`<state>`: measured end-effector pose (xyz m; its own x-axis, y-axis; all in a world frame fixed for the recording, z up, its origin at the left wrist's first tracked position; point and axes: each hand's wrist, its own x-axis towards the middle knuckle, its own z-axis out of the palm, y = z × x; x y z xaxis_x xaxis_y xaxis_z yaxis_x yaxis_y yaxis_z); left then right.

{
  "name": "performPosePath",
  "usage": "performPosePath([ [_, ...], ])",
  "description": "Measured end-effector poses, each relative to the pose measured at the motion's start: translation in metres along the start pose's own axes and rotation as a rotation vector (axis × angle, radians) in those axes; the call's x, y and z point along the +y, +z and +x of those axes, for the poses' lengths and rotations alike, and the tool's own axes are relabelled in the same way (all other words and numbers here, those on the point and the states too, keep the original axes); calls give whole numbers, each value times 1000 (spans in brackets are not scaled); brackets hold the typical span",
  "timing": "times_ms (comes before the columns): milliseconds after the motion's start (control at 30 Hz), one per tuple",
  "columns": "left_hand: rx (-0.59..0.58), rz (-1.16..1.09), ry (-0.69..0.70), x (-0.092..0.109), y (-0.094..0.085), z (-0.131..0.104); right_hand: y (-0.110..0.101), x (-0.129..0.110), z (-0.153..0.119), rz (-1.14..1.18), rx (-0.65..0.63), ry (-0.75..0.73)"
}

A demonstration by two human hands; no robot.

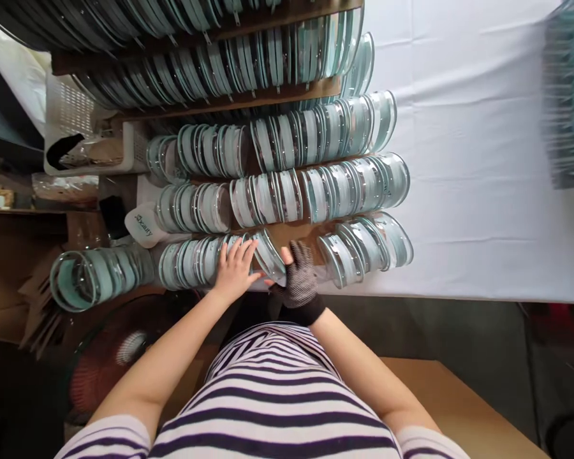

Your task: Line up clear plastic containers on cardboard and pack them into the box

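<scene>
My left hand (234, 266), bare, lies with spread fingers on top of the front row of clear round cases (191, 262), which have pale green rims and white inserts. My right hand (300, 277) wears a dark patterned glove with bare fingertips. Its thumb and index finger grip the lower right edge of one tilted clear round case (269, 254), just right of my left hand. Past a gap in that row, several more clear round cases (366, 247) lean against one another.
More rows of cases (277, 197) lie behind, with stacked rows on brown boards (249, 102) above. At left are a white basket (88, 121), a white card (145, 224) and a separate stack of cases (100, 274). A white cloth (478, 210) covers the table.
</scene>
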<state>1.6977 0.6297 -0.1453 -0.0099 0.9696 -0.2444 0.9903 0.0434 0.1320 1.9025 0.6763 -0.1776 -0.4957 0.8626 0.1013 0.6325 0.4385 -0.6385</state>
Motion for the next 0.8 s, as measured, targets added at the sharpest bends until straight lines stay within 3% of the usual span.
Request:
performPosePath([
  [100, 80, -34, -47, -20, -5, -8, 27, -9, 21, 142, -172, 5],
  [167, 173, -44, -169, -46, -7, -19, 24, -5, 23, 194, -166, 58],
  [333, 319, -132, -582, -124, 1, -52, -35, 6, -13, -7, 25, 91],
  [433, 330, -233, -645, -149, 10, -60, -53, 17, -34, -254, 93, 162],
  [533, 291, -286, -562, -148, 12, -58, -45, 38, -41, -386, 76, 238],
  [633, 248, -335, -464, -131, 9, -53, -34, 49, -39, -414, 64, 247],
  [800, 257, -182, -350, -84, 1, -48, -27, 18, -28, -180, 116, 184],
])
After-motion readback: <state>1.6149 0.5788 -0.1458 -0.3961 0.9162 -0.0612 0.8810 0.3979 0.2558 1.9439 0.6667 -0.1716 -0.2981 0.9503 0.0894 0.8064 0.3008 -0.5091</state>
